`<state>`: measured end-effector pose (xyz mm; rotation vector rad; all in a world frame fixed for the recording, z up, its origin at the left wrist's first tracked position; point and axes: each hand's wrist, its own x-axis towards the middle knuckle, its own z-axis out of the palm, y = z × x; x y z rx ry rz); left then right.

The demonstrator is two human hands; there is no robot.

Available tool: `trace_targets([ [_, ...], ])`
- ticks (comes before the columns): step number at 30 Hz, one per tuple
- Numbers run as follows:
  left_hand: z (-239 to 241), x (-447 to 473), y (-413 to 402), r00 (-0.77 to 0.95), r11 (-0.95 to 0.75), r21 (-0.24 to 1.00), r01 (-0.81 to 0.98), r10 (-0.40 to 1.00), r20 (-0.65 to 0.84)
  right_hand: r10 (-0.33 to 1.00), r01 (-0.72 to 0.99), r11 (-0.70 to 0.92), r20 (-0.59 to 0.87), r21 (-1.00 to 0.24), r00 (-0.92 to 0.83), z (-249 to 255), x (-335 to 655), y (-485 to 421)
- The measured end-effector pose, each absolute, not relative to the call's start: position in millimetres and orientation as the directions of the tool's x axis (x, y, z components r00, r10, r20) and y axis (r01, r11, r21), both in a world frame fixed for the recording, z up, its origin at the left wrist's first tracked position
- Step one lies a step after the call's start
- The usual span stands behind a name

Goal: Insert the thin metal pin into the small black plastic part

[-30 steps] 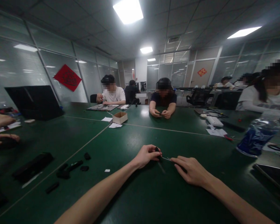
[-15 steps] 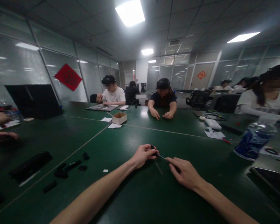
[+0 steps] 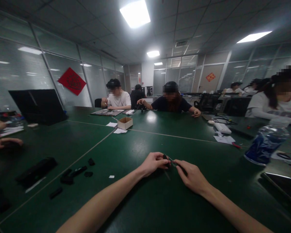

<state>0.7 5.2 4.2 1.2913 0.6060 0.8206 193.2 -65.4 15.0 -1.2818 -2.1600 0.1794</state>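
Observation:
Near the middle of the green table, my left hand [image 3: 153,164] pinches a small black part [image 3: 166,158], mostly covered by the fingers. My right hand [image 3: 192,176] is closed at the fingertips on a thin metal tool [image 3: 171,160], its far end against or very close to the black part. Too little of the tool shows to tell its kind. Left of my forearm lie several loose black pieces [image 3: 79,171] and a small white scrap [image 3: 111,176].
A long black object [image 3: 37,170] lies at left, near another person's hand [image 3: 11,142]. An open cardboard box [image 3: 125,123] stands ahead. To the right are a water bottle [image 3: 264,145] and a phone [image 3: 285,187]. A person [image 3: 172,100] sits opposite.
My hands have drawn slightly closer together, and the tool now slants differently against the black part. The person opposite has spread both arms outward. The view has shifted slightly.

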Motion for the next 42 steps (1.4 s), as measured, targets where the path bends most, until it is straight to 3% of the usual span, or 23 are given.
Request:
trace_targets([
  [11,1.4,-0.1,10.3,0.477,0.108,0.933,-0.343,0.876,0.074,0.858,0.769,0.48,0.408,-0.423,-0.312,14.3,193.5,-65.8],
  [21,1.7,-0.3,11.1,0.453,0.123,0.907,-0.403,0.888,0.081,0.875,0.82,0.451,0.358,-0.353,-0.327,13.3,192.4,-65.5],
  [42,0.0,-0.4,11.6,0.474,0.016,0.964,-0.267,0.873,0.117,0.85,0.834,0.485,0.366,-0.263,-0.379,15.1,190.3,-67.6],
])
